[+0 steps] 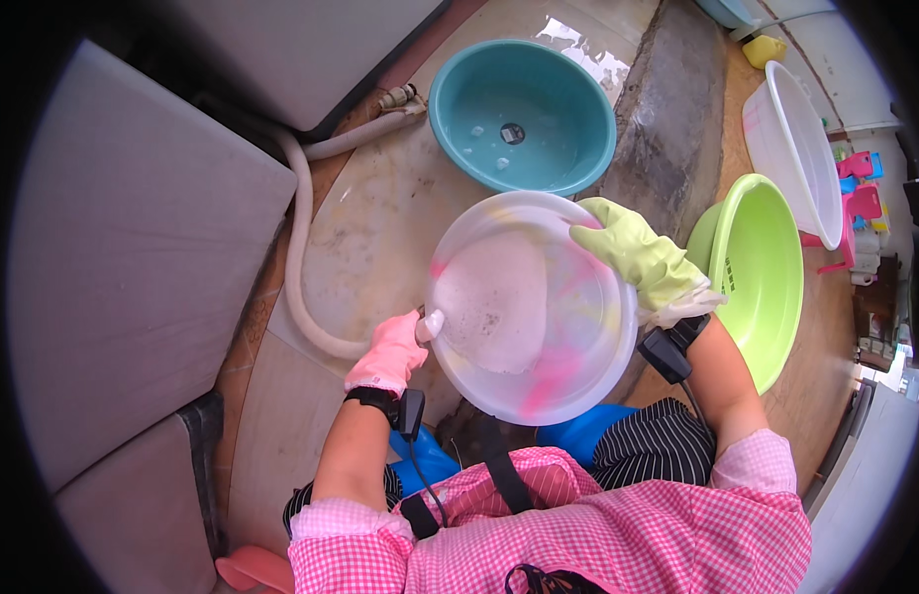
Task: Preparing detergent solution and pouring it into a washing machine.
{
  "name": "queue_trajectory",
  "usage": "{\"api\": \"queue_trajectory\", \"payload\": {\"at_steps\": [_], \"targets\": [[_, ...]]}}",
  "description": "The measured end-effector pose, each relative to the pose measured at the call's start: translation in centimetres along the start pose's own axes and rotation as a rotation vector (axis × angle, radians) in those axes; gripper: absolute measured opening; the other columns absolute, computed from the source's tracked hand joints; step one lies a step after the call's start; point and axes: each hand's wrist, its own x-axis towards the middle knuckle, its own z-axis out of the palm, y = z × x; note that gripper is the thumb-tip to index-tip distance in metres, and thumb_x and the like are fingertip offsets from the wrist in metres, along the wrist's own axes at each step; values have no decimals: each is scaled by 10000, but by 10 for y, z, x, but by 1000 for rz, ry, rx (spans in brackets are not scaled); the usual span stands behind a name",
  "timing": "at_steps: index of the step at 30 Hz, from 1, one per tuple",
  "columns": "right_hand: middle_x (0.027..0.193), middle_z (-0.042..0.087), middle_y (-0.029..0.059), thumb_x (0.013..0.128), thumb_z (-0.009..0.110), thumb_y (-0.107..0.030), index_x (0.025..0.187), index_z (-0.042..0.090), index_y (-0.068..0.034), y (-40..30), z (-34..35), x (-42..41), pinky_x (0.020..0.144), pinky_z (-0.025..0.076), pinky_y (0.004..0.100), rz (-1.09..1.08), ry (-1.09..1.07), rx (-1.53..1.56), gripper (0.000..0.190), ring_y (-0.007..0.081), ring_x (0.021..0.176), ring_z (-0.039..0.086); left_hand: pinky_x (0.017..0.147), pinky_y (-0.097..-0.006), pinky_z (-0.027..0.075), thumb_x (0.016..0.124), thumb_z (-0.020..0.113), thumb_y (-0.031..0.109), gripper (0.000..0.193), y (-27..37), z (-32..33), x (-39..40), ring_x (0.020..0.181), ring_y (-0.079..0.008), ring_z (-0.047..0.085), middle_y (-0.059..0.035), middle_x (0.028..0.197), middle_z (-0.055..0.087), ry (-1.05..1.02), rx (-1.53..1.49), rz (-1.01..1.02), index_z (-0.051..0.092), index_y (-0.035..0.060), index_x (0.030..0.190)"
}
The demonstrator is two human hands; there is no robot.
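My left hand (389,353), in a pink rubber glove, is closed round the end of a beige hose (303,223). Foamy water from the hose's white end lies in a whitish translucent plastic basin (586,371) with pink and yellow patches. My right hand (626,249), in a pale green rubber glove, grips the basin's upper right rim, thumb on the inside. The basin is tilted. Just beyond it stands a teal plastic basin (448,141) on the wet floor, with a little water and bits of foam inside.
On the right a lime green basin (764,297) and a large white basin (786,163) stand tilted on their sides. Grey-covered boxy units (147,260) fill the left. A pink plastic stool (849,230) and a yellow container (764,50) are farther off. A pinkish-red plastic object (255,568) lies lower left.
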Motion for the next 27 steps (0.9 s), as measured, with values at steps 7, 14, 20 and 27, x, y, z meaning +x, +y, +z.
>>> {"api": "queue_trajectory", "payload": {"at_steps": [7, 14, 20, 27], "targets": [[1208, 704, 153, 917, 662, -253, 1345, 634, -2, -4, 1, -1, 994, 515, 356, 10, 2, -2, 497, 228, 1114, 670, 839, -409, 556, 724, 767, 57, 635, -6, 3, 2, 968, -342, 691, -127, 1058, 730, -25, -45, -55, 622, 190, 1328], [1211, 703, 161, 919, 663, -261, 1344, 635, -5, 2, 0, 1, 992, 516, 359, 7, 10, -24, 496, 235, 1115, 672, 856, -408, 552, 722, 759, 57, 652, 3, -3, -3, 1011, -341, 689, -126, 1094, 728, -21, -10, -52, 621, 200, 1343], [1160, 726, 150, 917, 649, -284, 1324, 656, -27, 2, 2, 0, 946, 532, 364, -14, 23, -16, 481, 233, 1047, 692, 904, -418, 547, 717, 750, 76, 636, -1, -3, -3, 1073, -361, 681, -143, 1128, 726, -23, -60, -70, 626, 190, 1331], [1142, 727, 154, 915, 644, -281, 1320, 653, -15, 5, 0, 0, 927, 535, 356, -26, 28, 7, 485, 225, 1025, 692, 917, -431, 546, 712, 745, 95, 574, 6, -6, -6, 1089, -386, 673, -162, 1126, 724, 4, -60, -14, 638, 164, 1271]]}}
